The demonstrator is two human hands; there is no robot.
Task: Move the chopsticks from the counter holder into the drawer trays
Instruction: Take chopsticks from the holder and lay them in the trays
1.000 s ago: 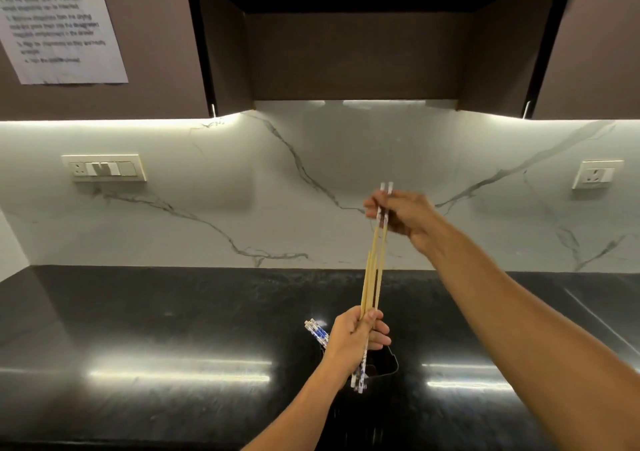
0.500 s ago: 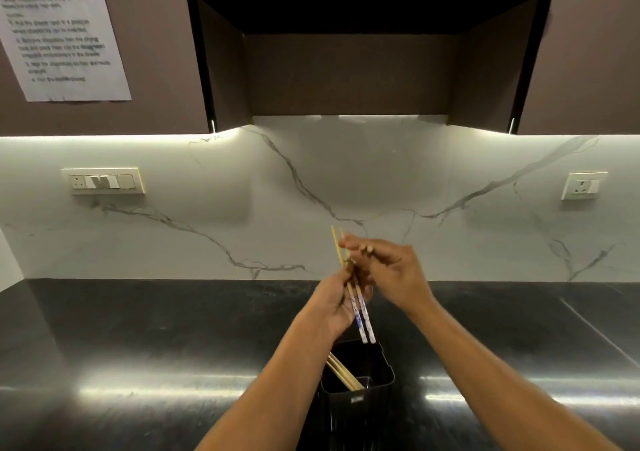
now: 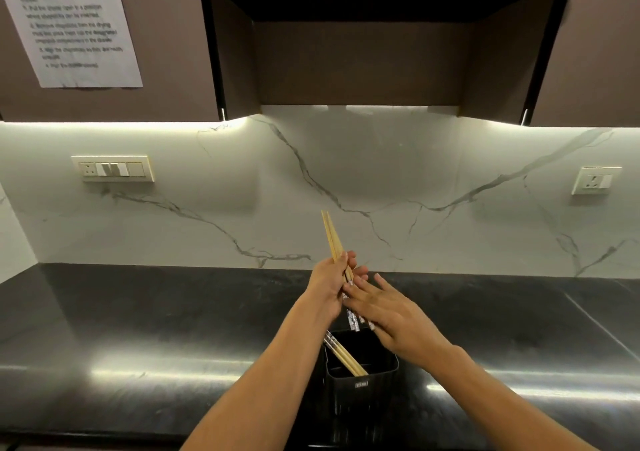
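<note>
My left hand [image 3: 329, 286] is closed around a bundle of wooden chopsticks [image 3: 331, 237]. Their plain tips point up and to the left, and their patterned ends stick out below my palm. My right hand [image 3: 391, 313] lies flat with fingers spread against the lower part of that bundle, holding nothing itself. Just below both hands stands the black counter holder [image 3: 362, 378]. A few more chopsticks [image 3: 344, 357] lean inside it toward its left rim. No drawer or tray is in view.
The holder stands on a glossy black counter [image 3: 138, 329] near its front edge. A white marble backsplash [image 3: 433, 187] rises behind, with a switch plate [image 3: 112, 169] at the left and a socket [image 3: 595, 180] at the right. Dark cabinets and a taped paper sheet [image 3: 72, 24] hang above.
My right hand let go of the chopsticks' top ends, came down and opened flat against the bundle. My left hand rose with the bundle, which now tilts left. The camera tipped downward.
</note>
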